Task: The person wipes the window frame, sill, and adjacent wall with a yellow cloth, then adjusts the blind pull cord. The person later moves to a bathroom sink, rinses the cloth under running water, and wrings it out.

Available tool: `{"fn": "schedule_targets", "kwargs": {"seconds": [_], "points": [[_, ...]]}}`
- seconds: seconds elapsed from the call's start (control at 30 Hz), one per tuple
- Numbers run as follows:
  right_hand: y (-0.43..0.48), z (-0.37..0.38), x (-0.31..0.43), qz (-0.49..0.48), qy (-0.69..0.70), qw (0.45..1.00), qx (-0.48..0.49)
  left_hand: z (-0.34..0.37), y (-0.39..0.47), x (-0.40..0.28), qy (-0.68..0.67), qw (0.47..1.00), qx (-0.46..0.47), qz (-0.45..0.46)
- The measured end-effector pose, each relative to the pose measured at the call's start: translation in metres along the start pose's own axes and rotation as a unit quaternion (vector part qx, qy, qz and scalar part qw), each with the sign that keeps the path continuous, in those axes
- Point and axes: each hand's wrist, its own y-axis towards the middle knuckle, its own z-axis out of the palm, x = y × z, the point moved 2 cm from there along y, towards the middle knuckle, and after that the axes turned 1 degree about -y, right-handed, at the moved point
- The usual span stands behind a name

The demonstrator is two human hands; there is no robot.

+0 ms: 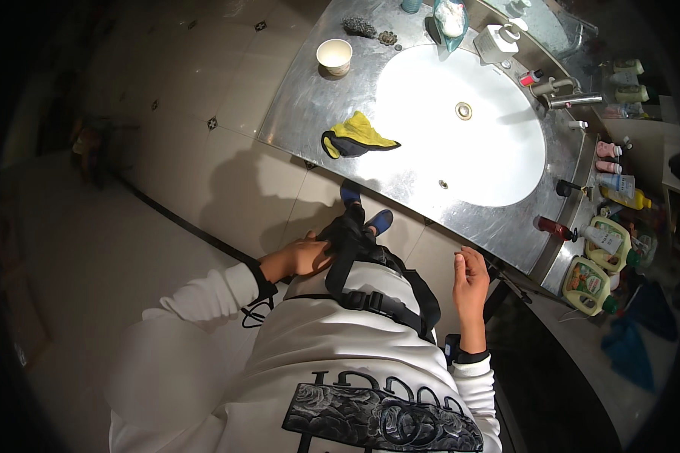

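My left hand (309, 256) rests at my waist against a black strap (343, 266) and dark trousers. Its fingertips are partly hidden, so I cannot tell whether they grip anything. Out to the right, my right hand (471, 277) hangs with nothing in it near the counter's front edge, thumb apart from the loosely bent fingers. Before me is a metal counter (294, 113) with a white oval basin (498, 147) set in it. A crumpled yellow and dark grey cloth (360, 133) lies to the left of the basin, apart from both hands.
A paper cup (335, 56), a teal dish (452, 25) and a white pump bottle (496, 42) stand toward the far side. The faucet (572, 100) is at right. Several bottles, including a dark red one (553, 227) and large jugs (589, 286), line the right ledge.
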Motion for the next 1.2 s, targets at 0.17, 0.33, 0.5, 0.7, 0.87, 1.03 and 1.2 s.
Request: {"fn": "schedule_targets", "kwargs": {"seconds": [0.17,0.33,0.5,0.7,0.87,1.03,1.2], "points": [[0.03,0.008,0.022,0.017,0.014,0.999,0.044,-0.049,-0.054,0.001,-0.281,0.957,-0.012,-0.071],[0.06,0.03,0.051,-0.087,-0.026,0.994,0.053,-0.044,-0.034,0.025,-0.218,0.961,-0.168,-0.018],[0.076,0.033,0.078,-0.086,-0.05,0.993,0.06,-0.035,0.006,0.033,-0.011,0.966,-0.257,-0.019],[0.078,0.026,0.055,-0.035,-0.06,0.996,0.059,-0.09,0.003,0.037,-0.216,0.962,-0.162,0.027],[0.113,0.002,0.031,0.02,-0.063,0.996,0.059,-0.182,0.031,-0.019,-0.078,0.893,-0.444,-0.017],[0.226,-0.05,-0.025,0.0,-0.035,0.996,-0.078,-0.191,0.092,-0.023,0.048,0.929,-0.35,-0.107],[0.346,-0.108,-0.046,0.041,-0.057,0.977,-0.2,-0.191,0.117,-0.017,-0.314,0.877,-0.362,0.026]]}}
